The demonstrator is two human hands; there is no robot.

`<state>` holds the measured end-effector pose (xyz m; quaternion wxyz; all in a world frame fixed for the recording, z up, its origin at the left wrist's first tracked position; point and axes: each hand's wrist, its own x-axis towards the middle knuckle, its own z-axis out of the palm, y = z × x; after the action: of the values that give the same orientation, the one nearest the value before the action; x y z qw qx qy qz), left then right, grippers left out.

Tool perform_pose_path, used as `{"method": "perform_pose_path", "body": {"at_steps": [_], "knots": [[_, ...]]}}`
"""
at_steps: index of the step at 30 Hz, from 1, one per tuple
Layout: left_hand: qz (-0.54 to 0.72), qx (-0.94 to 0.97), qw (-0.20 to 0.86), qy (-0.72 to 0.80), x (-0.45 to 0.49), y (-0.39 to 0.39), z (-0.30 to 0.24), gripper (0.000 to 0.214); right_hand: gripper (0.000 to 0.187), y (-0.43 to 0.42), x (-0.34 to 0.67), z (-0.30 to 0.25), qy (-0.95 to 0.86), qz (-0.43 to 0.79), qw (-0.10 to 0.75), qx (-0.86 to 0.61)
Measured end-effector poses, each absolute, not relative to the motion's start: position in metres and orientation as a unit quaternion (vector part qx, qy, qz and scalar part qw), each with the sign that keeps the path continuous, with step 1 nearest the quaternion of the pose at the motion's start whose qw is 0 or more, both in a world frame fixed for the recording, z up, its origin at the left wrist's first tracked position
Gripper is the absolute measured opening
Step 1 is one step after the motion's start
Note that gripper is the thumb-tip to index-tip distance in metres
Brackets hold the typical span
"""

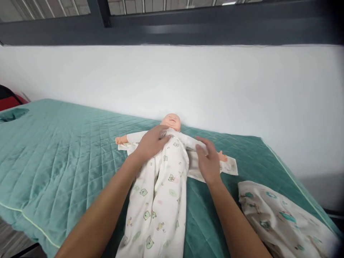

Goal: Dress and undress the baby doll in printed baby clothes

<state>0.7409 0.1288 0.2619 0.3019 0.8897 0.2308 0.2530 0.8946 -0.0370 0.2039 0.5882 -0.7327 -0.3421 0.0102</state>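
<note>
A baby doll [171,122] lies on its back, head toward the wall and arms stretched out sideways. It wears white long sleeves and a white garment printed with small green animals [172,179], whose legs run toward me. My left hand [154,142] rests over the doll's upper chest near the collar, thumb and fingers apart. Over the sleeve on the right side is my right hand [210,159], thumb and forefinger spread; whether it touches the cloth I cannot tell. White cloth [196,168] lies under the doll's arms, sticking out on both sides.
A green quilted cover [80,150] spreads over the bed-like surface, with a hole at its far left. At the lower right lies a crumpled white cloth with teal prints [279,215]. A white wall [172,79] rises directly behind. Something red and black [9,100] stands at the left edge.
</note>
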Motion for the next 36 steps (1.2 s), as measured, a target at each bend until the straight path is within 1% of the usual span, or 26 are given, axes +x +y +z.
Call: {"method": "perform_pose_path", "body": {"at_steps": [2, 4, 7, 9, 12, 17, 19, 22, 24, 26, 30, 36], "knots": [[0.273, 0.857, 0.366, 0.239, 0.723, 0.136, 0.246, 0.043, 0.044, -0.029, 0.876, 0.205, -0.418, 0.066, 0.544, -0.724], [0.272, 0.849, 0.397, 0.219, 0.714, 0.139, 0.235, 0.047, 0.051, -0.025, 0.867, 0.205, -0.472, 0.099, 0.514, -0.709], [0.263, 0.859, 0.398, 0.187, 0.713, 0.14, 0.228, 0.05, 0.057, -0.023, 0.867, 0.202, -0.499, 0.131, 0.493, -0.701], [0.261, 0.865, 0.388, 0.181, 0.715, 0.139, 0.226, 0.047, 0.062, -0.024, 0.871, 0.199, -0.503, 0.145, 0.487, -0.699], [0.297, 0.88, 0.335, 0.157, 0.717, 0.135, 0.222, 0.04, 0.068, -0.025, 0.874, 0.197, -0.503, 0.157, 0.485, -0.698], [0.456, 0.87, 0.167, 0.084, 0.714, 0.12, 0.215, 0.033, 0.077, -0.026, 0.869, 0.201, -0.487, 0.179, 0.499, -0.694], [0.5, 0.857, 0.108, 0.058, 0.712, 0.115, 0.213, 0.03, 0.072, -0.026, 0.864, 0.203, -0.496, 0.163, 0.503, -0.688], [0.542, 0.838, 0.05, 0.036, 0.711, 0.114, 0.21, 0.03, 0.047, -0.026, 0.857, 0.205, -0.517, 0.098, 0.511, -0.68], [0.545, 0.836, 0.039, 0.046, 0.71, 0.115, 0.208, 0.033, 0.032, -0.026, 0.852, 0.206, -0.532, 0.037, 0.512, -0.674], [0.53, 0.844, 0.044, 0.073, 0.709, 0.116, 0.206, 0.036, 0.023, -0.026, 0.848, 0.208, -0.548, -0.011, 0.5, -0.671], [0.484, 0.863, 0.056, 0.133, 0.7, 0.114, 0.205, 0.038, 0.017, -0.028, 0.843, 0.212, -0.565, -0.063, 0.451, -0.688], [0.473, 0.864, 0.086, 0.149, 0.683, 0.11, 0.196, 0.045, 0.02, -0.037, 0.833, 0.212, -0.572, -0.141, 0.374, -0.716]]}}
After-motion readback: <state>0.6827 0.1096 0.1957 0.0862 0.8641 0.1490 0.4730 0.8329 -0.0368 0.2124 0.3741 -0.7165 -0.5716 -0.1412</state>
